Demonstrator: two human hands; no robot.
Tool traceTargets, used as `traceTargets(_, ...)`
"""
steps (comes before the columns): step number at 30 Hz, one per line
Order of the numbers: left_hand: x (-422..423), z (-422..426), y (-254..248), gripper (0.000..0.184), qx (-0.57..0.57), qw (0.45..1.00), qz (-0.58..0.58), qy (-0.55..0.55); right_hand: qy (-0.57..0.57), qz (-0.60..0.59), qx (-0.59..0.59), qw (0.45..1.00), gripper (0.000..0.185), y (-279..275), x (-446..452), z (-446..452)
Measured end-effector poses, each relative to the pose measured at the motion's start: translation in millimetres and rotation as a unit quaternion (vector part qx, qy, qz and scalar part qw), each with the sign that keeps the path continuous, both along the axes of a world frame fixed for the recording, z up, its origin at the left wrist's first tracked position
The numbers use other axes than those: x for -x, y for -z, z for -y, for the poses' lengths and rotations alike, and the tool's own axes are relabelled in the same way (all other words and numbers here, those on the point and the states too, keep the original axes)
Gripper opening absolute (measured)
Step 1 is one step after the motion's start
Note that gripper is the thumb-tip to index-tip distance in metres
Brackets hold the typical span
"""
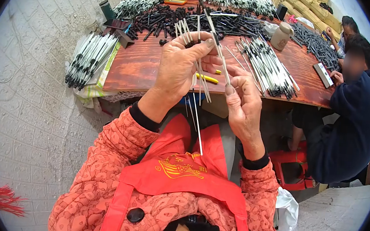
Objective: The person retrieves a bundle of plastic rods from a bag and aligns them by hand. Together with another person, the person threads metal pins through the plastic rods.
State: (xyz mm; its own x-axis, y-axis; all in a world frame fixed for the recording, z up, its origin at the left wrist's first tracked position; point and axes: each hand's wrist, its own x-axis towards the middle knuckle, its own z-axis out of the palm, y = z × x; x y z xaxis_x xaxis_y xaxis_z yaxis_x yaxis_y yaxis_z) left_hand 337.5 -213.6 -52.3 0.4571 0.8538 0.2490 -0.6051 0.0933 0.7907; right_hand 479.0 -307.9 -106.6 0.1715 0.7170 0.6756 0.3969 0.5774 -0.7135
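My left hand [177, 63] is closed around several thin white rods [197, 125] with black parts, which stick out above and below the fingers. A slanting white rod [222, 59] with a dark upper section runs from my left fingertips to my right hand [243, 104], whose thumb and fingers pinch its lower end. Just behind my left hand, a yellow-handled tool [208, 78] lies at the table's near edge. To the right, a pile of white rods with black ends [267, 68] lies on the reddish wooden table [131, 68].
Another rod stack [91, 59] sits at the table's left end. Loose black parts [163, 20] cover the back, and grey parts [316, 43] lie right, past a beige bottle [281, 35]. A person in dark clothing [353, 123] sits at right beside a red stool [293, 168].
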Motion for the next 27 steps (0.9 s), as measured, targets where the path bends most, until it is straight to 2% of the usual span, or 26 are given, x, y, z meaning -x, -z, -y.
traceTargets(5, 1, -2, -1, 0.015, -0.028, 0.999, -0.009, 0.013, 0.026, 0.059, 0.018, 0.998, 0.014, 7, 3, -5)
traceTargets(8, 2, -4, -2, 0.016, -0.011, 0.999, -0.038, 0.028, -0.015, -0.012, 0.042, 0.999, 0.009, 7, 14, -7)
traceTargets(12, 3, -7, -2, 0.021, -0.017, 0.997, -0.026, 0.077, -0.041, 0.001, 0.056, 0.998, 0.008, 6, 18, -7)
traceTargets(15, 3, -4, -3, 0.026, -0.008, 0.995, -0.011, 0.094, -0.077, -0.025, 0.109, 0.991, 0.008, 9, 18, -6)
traceTargets(17, 6, -7, -3, 0.029, -0.024, 0.994, -0.009, 0.105, -0.096, -0.042, 0.104, 0.989, 0.008, 16, 18, -10)
traceTargets(22, 3, -13, -3, 0.028, -0.018, 0.997, -0.006, 0.072, -0.09, -0.044, 0.139, 0.985, 0.017, 16, 16, -12)
traceTargets(25, 0, -20, -3, 0.021, 0.005, 0.999, 0.023, 0.048, -0.062, -0.053, 0.087, 0.993, 0.026, 20, 16, -14)
traceTargets(27, 0, -35, 2, 0.018, 0.016, 0.999, 0.038, 0.025, -0.029, -0.102, 0.027, 0.994, 0.032, 23, 22, -16)
